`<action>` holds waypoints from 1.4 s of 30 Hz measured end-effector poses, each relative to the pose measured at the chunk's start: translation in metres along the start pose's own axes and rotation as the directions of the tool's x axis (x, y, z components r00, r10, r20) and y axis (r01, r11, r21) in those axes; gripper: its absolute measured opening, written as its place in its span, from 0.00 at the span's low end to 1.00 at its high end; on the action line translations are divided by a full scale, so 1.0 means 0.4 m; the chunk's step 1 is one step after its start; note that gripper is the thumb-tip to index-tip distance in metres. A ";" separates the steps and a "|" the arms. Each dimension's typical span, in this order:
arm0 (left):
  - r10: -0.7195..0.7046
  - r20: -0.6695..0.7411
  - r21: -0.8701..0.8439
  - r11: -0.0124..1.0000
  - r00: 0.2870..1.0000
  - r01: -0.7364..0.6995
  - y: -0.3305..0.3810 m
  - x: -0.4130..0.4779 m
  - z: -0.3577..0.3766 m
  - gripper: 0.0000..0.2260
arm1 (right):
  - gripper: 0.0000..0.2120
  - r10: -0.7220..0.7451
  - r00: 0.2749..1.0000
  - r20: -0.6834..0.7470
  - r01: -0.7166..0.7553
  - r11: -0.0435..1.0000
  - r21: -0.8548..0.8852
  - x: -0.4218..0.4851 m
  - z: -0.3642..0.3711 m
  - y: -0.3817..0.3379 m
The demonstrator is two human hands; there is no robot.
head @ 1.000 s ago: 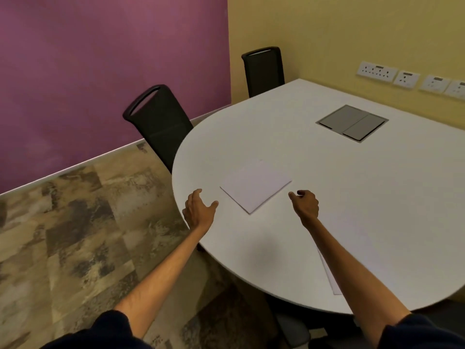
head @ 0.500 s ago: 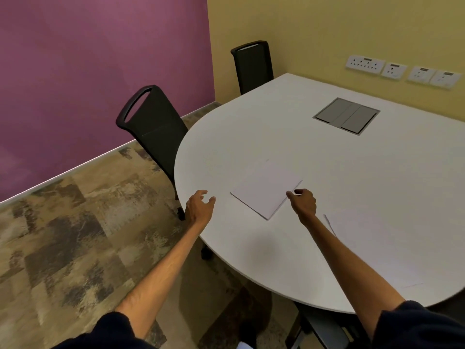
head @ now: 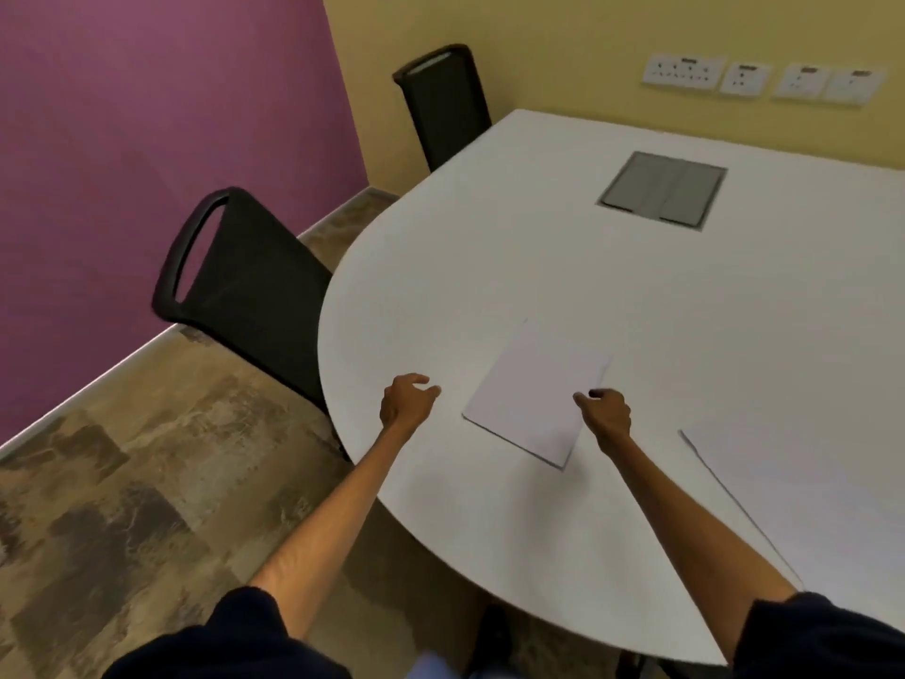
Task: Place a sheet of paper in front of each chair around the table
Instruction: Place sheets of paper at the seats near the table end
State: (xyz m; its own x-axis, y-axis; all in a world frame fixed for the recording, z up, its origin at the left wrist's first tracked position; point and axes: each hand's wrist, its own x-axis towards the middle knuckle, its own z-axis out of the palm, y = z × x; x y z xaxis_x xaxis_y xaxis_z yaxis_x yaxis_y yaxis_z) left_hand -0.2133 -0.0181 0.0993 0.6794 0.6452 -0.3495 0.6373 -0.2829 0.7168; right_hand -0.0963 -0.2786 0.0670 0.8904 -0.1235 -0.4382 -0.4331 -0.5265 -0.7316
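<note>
Paper for the task lies on a large white table (head: pixel 563 267) with a rounded end, which fills the right and centre of the view. Its curved edge sweeps from about 12 o'clock, past 9 o'clock, down to 5 o'clock. Most of the tabletop is bare white surface.

Patterned brown floor (head: pixel 122 482) lies open at 8 o'clock, beside a purple wall (head: pixel 147 115). A yellow wall (head: pixel 563 46) runs behind the table and carries a row of white sockets (head: pixel 764 80) at 1 o'clock.

One black chair (head: pixel 245 276) stands at 9 o'clock, tucked against the table's curve. A second black chair (head: pixel 445 102) stands at 12 o'clock, near the corner where the walls meet.

A single sheet (head: pixel 793 487) lies flat at 4 o'clock, near the table's edge and partly hidden by the right forearm. A small stack of paper (head: pixel 534 389) rests just below centre, turned at an angle, between the two hands.

A grey hatch (head: pixel 662 189) is set flush into the tabletop at 1 o'clock.

Both arms reach forward, bare to dark sleeves. The right hand (head: pixel 605 414) is loosely curled, knuckles up, at the stack's right edge; whether it grips the paper cannot be told. The left hand (head: pixel 404 401) hovers half open and empty, just left of the stack, inside the table's edge.
</note>
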 end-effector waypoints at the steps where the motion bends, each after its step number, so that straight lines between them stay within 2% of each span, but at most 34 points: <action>1: 0.006 0.013 0.010 1.000 1.000 -0.006 0.009 0.023 0.007 0.18 | 0.24 0.011 1.000 -0.003 -0.011 1.000 -0.010 0.005 0.007 -0.002; 10: 0.024 0.269 0.195 0.978 0.963 -0.079 0.079 0.234 0.110 0.24 | 0.26 0.176 0.979 -0.102 -0.176 0.984 0.007 0.079 0.061 -0.005; 15: 0.011 0.460 0.296 0.941 0.888 -0.165 0.094 0.318 0.195 0.29 | 0.27 0.285 0.944 -0.168 -0.284 0.958 0.027 0.105 0.097 0.024; 18: -0.012 0.511 0.359 0.911 0.859 -0.201 0.093 0.349 0.239 0.31 | 0.26 0.331 0.926 -0.184 -0.334 0.943 0.014 0.119 0.133 0.036; 21: -0.017 0.536 0.392 0.891 0.844 -0.231 0.090 0.372 0.274 0.30 | 0.18 0.355 0.912 -0.205 -0.365 0.931 -0.014 0.131 0.169 0.043; 24: -0.005 0.543 0.407 0.876 0.840 -0.258 0.083 0.389 0.300 0.29 | 0.19 0.352 0.905 -0.239 -0.372 0.928 -0.041 0.143 0.199 0.039; 26: 0.011 0.550 0.411 0.867 0.835 -0.282 0.080 0.395 0.314 0.28 | 0.16 0.356 0.899 -0.254 -0.378 0.925 -0.044 0.151 0.212 0.036; 31: 0.040 0.571 0.404 0.856 0.820 -0.323 0.079 0.386 0.338 0.26 | 0.20 0.398 0.862 -0.314 -0.425 0.905 -0.021 0.154 0.235 0.029; 37: 0.061 0.527 0.434 0.838 0.848 -0.331 0.086 0.368 0.352 0.21 | 0.13 0.416 0.831 -0.369 -0.437 0.899 0.028 0.149 0.249 0.021; 42: 0.070 0.515 0.444 0.830 0.854 -0.336 0.083 0.365 0.354 0.19 | 0.12 0.415 0.829 -0.374 -0.433 0.901 0.039 0.144 0.253 0.023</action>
State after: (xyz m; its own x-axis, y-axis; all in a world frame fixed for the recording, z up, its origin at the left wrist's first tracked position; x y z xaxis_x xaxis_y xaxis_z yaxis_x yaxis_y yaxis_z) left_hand -0.0415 -0.0339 -0.0132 0.8125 0.1659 -0.5588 0.4624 -0.7670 0.4447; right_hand -0.0631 -0.2055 -0.0177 0.6115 -0.6355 -0.4713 -0.7808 -0.3882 -0.4896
